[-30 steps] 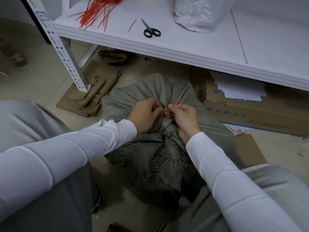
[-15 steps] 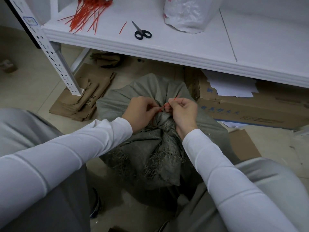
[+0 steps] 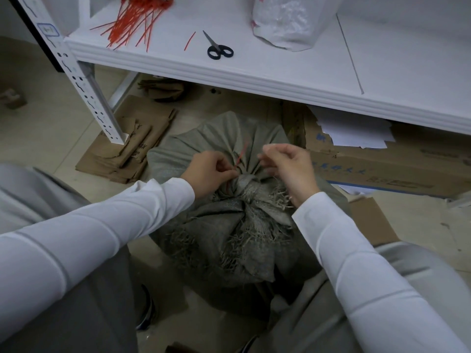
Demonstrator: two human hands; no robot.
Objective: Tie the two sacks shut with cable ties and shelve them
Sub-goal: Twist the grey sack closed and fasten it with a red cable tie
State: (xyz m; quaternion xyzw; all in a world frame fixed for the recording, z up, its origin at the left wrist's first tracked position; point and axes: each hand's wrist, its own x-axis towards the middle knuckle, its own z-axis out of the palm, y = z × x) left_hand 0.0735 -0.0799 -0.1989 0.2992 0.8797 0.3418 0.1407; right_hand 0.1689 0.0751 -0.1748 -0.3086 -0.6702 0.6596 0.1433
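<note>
A grey woven sack (image 3: 224, 225) stands on the floor between my knees, its frayed mouth bunched into a neck. A red cable tie (image 3: 240, 155) circles that neck, its free tail sticking up. My left hand (image 3: 207, 171) pinches the tie at the neck. My right hand (image 3: 288, 166) hovers just right of the neck with fingers loosely curled, holding nothing that I can see. A white plastic sack (image 3: 288, 21) sits on the white shelf (image 3: 254, 80) above.
On the shelf lie a pile of red cable ties (image 3: 135, 21), one loose red piece (image 3: 190, 40) and black-handled scissors (image 3: 216, 48). A perforated shelf post (image 3: 84, 87) stands at left. Flattened cardboard (image 3: 127, 154) and a cardboard box (image 3: 382, 164) lie under the shelf.
My right hand has let go of the tie and drawn away to the right. The tie's tail now stands free above the neck. My head has tipped slightly, showing more shelf.
</note>
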